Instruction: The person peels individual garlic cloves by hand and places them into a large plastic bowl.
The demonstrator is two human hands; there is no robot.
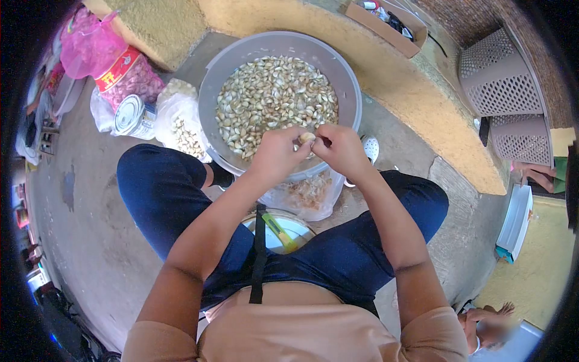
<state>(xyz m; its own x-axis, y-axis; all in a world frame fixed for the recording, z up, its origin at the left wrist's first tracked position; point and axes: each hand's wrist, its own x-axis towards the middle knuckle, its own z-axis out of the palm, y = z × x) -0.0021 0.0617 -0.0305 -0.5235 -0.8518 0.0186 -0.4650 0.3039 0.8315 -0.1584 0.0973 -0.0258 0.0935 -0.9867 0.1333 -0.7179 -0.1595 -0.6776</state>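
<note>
Over the near rim of a large grey basin (353,111), my left hand (277,151) pinches a pale garlic clove (306,138). My right hand (344,152) is closed, thumb and forefinger pressed together against the clove's right side. Any bit of skin between those fingertips is too small to make out. Inside the basin lie many garlic cloves (277,99), seemingly in water. Below my hands, a clear plastic bag (329,202) holds papery peelings (306,192). Between my legs, a green utility knife (278,232) rests by a round white lid (301,228).
Left of the basin stand a plastic bag of cloves (184,136), a tin can (136,117) and a pink mesh sack (129,75). A low yellow wall (416,99) curves behind, carrying a cardboard box (386,24). Another person (482,326) is at lower right.
</note>
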